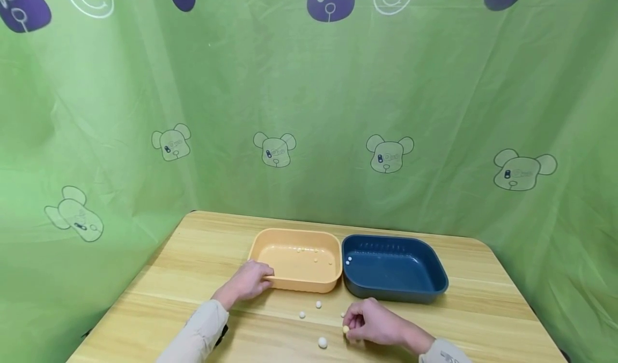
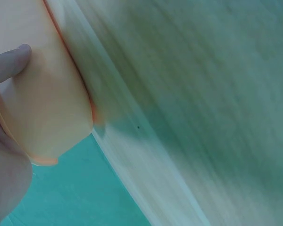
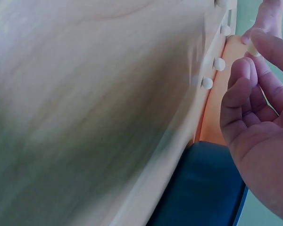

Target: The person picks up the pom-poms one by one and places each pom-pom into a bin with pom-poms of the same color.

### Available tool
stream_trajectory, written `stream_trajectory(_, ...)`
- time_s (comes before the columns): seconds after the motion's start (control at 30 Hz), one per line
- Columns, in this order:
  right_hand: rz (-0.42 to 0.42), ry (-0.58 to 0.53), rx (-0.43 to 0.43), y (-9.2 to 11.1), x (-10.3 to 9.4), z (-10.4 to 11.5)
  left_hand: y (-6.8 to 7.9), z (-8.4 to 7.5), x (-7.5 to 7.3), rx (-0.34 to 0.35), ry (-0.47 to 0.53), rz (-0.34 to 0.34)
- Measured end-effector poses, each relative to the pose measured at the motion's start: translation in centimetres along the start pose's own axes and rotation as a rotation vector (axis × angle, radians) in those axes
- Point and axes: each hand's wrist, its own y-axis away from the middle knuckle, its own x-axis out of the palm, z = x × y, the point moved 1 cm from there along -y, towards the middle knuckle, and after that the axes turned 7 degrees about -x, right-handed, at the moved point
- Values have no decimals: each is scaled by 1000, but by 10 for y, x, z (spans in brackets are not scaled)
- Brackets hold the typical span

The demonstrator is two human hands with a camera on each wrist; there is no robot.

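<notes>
My left hand [image 1: 250,281] grips the near left corner of a peach-coloured tray [image 1: 304,286]. In the left wrist view the thumb [image 2: 14,63] lies against the tray's outer wall [image 2: 52,94], and the other fingers are mostly hidden behind the rim. Low over the table, my right hand [image 1: 376,323] pinches a small yellow ball [image 1: 345,329] between thumb and fingertips. The same ball [image 3: 253,49] shows at the fingertips in the right wrist view. Loose on the wood near this hand are a larger white ball [image 1: 322,342] and smaller ones, such as a white ball [image 1: 318,304].
A dark blue tray [image 1: 396,296] stands right beside the peach one, with two white balls [image 1: 348,260] at its left end. Several small yellowish balls [image 1: 316,260] lie inside the peach tray. A green printed curtain [image 1: 328,202] hangs behind the wooden table [image 1: 212,229].
</notes>
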Motion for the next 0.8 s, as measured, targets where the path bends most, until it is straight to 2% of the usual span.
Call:
stream_trajectory(0.53,-44,11,-42,-5,-7,5,-1,0,0,29,-18,-12)
stream_trajectory(0.8,-89,91,-116,-11,-15,13,0,2,0,57,-13,-54)
